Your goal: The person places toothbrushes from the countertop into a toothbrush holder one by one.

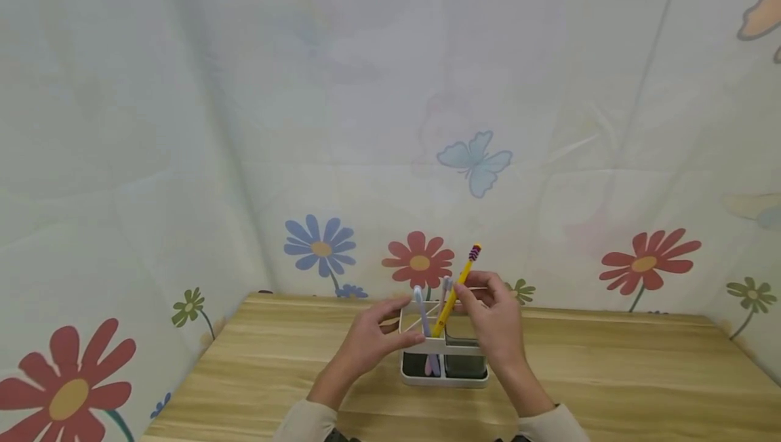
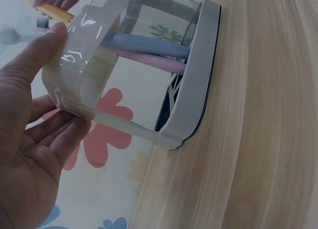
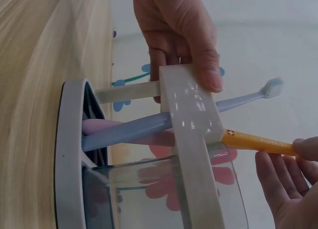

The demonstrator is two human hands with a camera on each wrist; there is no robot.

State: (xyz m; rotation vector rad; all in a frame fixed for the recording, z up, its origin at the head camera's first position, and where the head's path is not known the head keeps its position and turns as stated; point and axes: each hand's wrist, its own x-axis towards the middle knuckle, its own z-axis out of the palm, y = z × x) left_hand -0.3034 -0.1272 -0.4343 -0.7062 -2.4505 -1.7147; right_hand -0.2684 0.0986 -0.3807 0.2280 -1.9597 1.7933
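Note:
A white two-tier toothbrush holder point(image 1: 433, 346) stands on the wooden table. My left hand point(image 1: 369, 340) holds its upper tier, thumb on the near side and fingers at the left end. Between thumb and fingers, my right hand point(image 1: 497, 325) pinches a yellow toothbrush point(image 1: 452, 301), tilted with its purple bristles up. The lower end of this toothbrush is at the upper tier, hidden behind the tier's wall in the right wrist view. A blue toothbrush point(image 3: 131, 129) and a pink toothbrush point(image 2: 154, 62) lean in the holder, their handle ends in the base.
A clear cup point(image 3: 144, 194) sits in the holder beside the toothbrushes. Behind the wooden table point(image 1: 610, 367) hangs a pale curtain point(image 1: 366, 89) printed with flowers and butterflies, close to the table's back edge.

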